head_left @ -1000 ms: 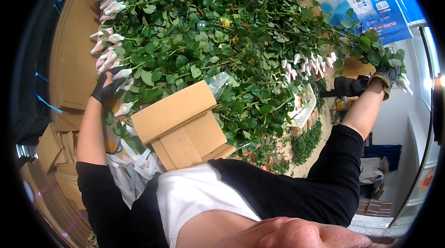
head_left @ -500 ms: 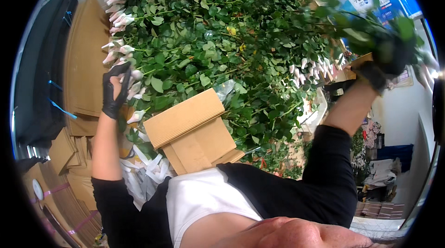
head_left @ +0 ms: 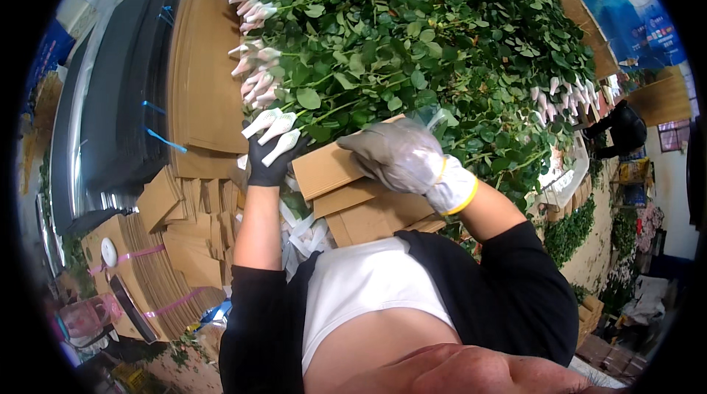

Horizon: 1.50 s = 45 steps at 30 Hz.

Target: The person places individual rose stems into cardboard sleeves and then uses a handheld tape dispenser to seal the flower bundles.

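My left hand (head_left: 266,166), in a black glove, is closed around several rose buds (head_left: 280,126) in white net sleeves at the left edge of the stem pile. Their leafy stems run rightward among the other roses (head_left: 383,48). My right hand (head_left: 398,156) wears a grey-and-white glove with a yellow-edged cuff. It lies over the top piece of a small stack of folded cardboard (head_left: 328,171) in front of my chest, fingers together and bent at its upper edge. The fingertips are partly hidden.
More sleeved buds line the pile's left edge. Tall cardboard sheets (head_left: 208,77) and dark panels (head_left: 125,92) stand at left, above bundled cardboard (head_left: 151,276). White sleeves (head_left: 305,238) lie beside the small stack. A person in dark clothing (head_left: 626,129) is at far right.
My right hand has come from the far right, where it was at a blurred leafy bunch, to the cardboard. My left hand now holds several sleeved buds together. The view has shifted.
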Available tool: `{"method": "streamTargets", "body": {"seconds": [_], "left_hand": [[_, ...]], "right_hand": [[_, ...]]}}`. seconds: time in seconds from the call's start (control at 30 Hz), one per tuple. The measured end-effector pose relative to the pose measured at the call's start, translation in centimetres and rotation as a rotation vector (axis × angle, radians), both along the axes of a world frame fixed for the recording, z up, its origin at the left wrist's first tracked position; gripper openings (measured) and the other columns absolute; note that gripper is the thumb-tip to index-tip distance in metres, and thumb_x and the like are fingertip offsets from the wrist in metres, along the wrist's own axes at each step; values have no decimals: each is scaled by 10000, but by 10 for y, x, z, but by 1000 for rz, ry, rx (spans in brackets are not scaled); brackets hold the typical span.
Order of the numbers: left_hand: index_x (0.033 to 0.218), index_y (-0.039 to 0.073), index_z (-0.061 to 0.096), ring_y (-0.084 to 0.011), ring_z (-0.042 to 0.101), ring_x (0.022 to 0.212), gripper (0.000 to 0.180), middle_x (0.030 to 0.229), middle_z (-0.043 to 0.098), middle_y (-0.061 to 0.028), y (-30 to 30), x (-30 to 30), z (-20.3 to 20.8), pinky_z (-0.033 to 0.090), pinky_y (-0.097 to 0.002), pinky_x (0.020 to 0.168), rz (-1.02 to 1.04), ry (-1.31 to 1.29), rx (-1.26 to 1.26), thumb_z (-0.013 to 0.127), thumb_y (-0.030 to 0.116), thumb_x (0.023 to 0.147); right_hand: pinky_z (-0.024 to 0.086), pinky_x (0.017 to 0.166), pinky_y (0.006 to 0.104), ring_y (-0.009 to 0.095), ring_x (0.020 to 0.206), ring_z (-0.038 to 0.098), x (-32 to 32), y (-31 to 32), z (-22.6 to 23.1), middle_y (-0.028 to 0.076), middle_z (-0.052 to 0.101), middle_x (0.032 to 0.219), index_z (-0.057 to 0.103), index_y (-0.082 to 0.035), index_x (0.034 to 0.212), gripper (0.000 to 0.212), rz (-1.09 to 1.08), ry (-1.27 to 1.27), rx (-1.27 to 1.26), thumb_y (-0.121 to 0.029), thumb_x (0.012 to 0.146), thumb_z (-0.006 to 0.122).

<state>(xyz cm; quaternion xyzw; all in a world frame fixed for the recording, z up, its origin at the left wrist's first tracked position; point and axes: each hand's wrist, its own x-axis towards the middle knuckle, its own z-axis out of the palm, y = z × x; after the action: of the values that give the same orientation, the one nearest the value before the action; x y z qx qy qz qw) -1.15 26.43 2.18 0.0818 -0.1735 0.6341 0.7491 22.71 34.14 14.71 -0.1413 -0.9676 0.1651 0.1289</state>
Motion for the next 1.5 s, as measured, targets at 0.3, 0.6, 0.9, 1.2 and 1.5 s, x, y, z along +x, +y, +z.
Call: {"method": "streamTargets", "body": {"seconds": [0.3,0.6,0.9,1.2,1.5], "left_hand": [[762,156,522,-38,396,402,219,648,506,65,-5,-12,-23,424,-165,472,120,-15,-160,616,327,861],[1414,138,341,-373,434,1218,860,1184,518,-139,-26,-24,-40,229,-634,1065,320,166,-333,284,770,833],[1295,-15,479,-191,621,995,416,1181,605,-143,-21,33,84,518,-288,812,592,787,-360,582,55,898],[1116,-28,606,-324,570,1100,329,1236,552,-203,-100,55,129,490,-397,946,1306,1642,-172,659,-12,792],[1325,-19,421,-198,589,1081,425,1210,579,-141,-150,127,74,519,-296,864,224,1125,-658,416,265,1009]], "right_hand": [[455,536,361,286,604,612,28,-5,31,109,625,702,682,-108,984,217,-174,289,-10,-44,777,683],[494,685,393,324,787,634,8,8,29,124,657,877,621,-100,1079,331,-37,258,89,-2,764,636],[374,1039,435,315,1166,517,-12,136,-86,151,345,1463,207,-160,1476,702,-255,-136,822,-143,851,527],[499,801,424,340,936,596,4,55,94,133,618,1050,580,-97,1170,431,-119,133,744,-57,744,630],[517,648,353,222,750,581,103,-49,40,57,549,899,530,-158,1197,458,-272,-217,697,-91,745,563]]}}
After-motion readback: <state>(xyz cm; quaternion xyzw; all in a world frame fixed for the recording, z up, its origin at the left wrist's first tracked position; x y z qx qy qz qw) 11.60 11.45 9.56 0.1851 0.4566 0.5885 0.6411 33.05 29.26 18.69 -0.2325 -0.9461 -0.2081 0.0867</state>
